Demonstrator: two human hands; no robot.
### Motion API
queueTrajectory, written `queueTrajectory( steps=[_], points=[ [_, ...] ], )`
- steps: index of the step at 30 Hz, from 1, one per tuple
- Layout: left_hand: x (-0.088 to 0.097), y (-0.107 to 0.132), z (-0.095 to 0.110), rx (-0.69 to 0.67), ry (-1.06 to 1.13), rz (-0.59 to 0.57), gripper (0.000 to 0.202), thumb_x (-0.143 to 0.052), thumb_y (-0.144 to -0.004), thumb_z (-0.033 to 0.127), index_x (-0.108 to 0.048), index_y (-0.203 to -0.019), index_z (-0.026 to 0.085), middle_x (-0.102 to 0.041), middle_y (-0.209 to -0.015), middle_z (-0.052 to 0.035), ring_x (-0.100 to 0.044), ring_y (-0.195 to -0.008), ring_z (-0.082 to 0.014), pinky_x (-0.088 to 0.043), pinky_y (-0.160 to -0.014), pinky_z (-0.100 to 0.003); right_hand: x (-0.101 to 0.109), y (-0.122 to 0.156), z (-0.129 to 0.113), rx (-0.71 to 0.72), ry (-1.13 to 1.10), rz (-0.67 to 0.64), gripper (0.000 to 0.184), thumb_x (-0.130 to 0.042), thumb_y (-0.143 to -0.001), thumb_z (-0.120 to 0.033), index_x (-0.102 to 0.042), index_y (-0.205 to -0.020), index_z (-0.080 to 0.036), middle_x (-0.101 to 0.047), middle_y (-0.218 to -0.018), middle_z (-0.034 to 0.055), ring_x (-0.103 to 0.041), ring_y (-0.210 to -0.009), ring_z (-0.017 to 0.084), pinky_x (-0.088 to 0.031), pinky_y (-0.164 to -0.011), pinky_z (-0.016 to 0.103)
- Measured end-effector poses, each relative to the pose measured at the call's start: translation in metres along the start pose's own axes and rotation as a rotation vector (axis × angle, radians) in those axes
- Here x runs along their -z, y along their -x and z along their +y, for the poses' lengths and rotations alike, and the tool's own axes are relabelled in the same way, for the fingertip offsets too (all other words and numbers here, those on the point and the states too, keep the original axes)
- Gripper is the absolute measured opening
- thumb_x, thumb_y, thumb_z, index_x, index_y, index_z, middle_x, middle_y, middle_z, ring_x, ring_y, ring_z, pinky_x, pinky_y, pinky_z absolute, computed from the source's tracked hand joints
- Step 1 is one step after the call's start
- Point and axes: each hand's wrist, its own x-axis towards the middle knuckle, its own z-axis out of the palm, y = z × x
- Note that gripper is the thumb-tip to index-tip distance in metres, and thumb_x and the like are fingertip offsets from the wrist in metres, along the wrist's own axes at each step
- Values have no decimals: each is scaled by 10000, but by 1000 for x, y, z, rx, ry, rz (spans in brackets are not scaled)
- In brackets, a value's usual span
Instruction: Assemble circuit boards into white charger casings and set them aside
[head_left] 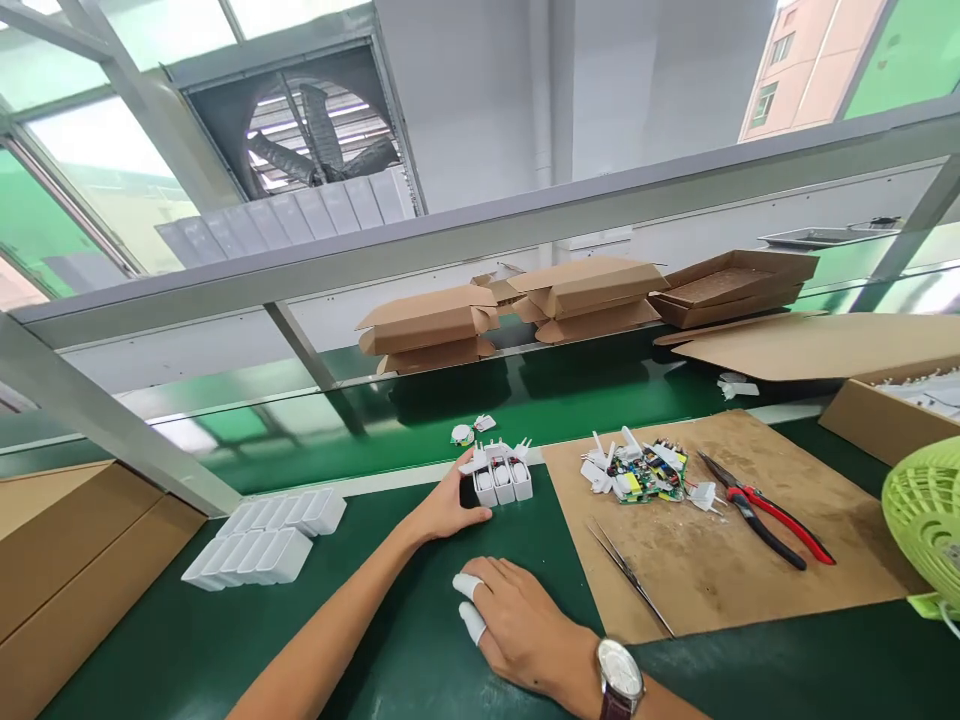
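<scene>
My left hand [448, 505] grips the left side of a short row of white plastic charger housings [504, 484], thumb in front and fingers behind. The housings stand upright on the green bench, with white plug parts with metal pins and wires showing at their tops. Below them my right hand [521, 615] rests on the bench, palm down, with white finger cots on its thumb and index finger. Its thumb and index tips are slightly apart, and nothing shows between them. Just behind the row lie a small round circuit part [463, 434] and a white plug piece [484, 423].
Empty white housings [259, 555] stand in rows at left, beside a cardboard box [82, 560]. On a brown board [720, 590] lie circuit boards with plug parts [645, 470], tweezers [630, 575] and red-black pliers [765, 510]. A green fan [926, 520] stands at right.
</scene>
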Motion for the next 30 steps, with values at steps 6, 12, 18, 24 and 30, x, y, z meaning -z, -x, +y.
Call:
queueTrajectory(
  steps=[6, 12, 18, 24, 30],
  points=[
    [36, -47, -10, 83, -100, 225, 537, -806, -698, 247, -680, -1217, 190, -647, -1334, -141, -582, -1298, -353, -490, -1072, -508, -1, -5, -3, 51, 58, -121, 228, -603, -870, -199, -645, -1085, -136, -680, -1188, 130, -618, -1018, 279, -524, -934, 400],
    [27, -72, -13, 159, -46, 482, 339, -774, -848, 285, -685, -1152, 166, -652, -1294, -114, -603, -1243, -293, -503, -1060, -497, -4, -6, 6, 40, 19, -89, 235, -540, -904, -189, -642, -1112, -149, -681, -1170, 109, -624, -1003, 257, -528, -931, 377],
    [44, -55, -2, 231, 130, 610, 334, -611, -992, 401, -625, -1210, 147, -684, -1131, -80, -692, -928, -188, -605, -802, -373, -2, -5, 11, 23, -37, 123, 254, -524, -890, -100, -619, -1112, -179, -689, -1138, 105, -660, -962, 249, -572, -907, 402],
    [49, 32, 13, 198, 108, 434, 479, -496, -949, 549, -721, -939, 126, -676, -686, -37, -597, -523, -136, -462, -462, -237, 17, -12, 12, 40, -78, 545, 379, -469, -987, -107, -504, -1357, -185, -661, -1208, 153, -655, -1062, 276, -589, -900, 452],
    [28, 111, 34, 137, -141, 120, 343, -703, -853, 523, -794, -896, 194, -728, -704, -27, -641, -604, -170, -548, -601, -292, 15, -5, 17, 53, -137, 494, 408, -506, -962, -119, -521, -1365, -180, -633, -1281, 167, -633, -1151, 297, -591, -920, 468]
  ],
)
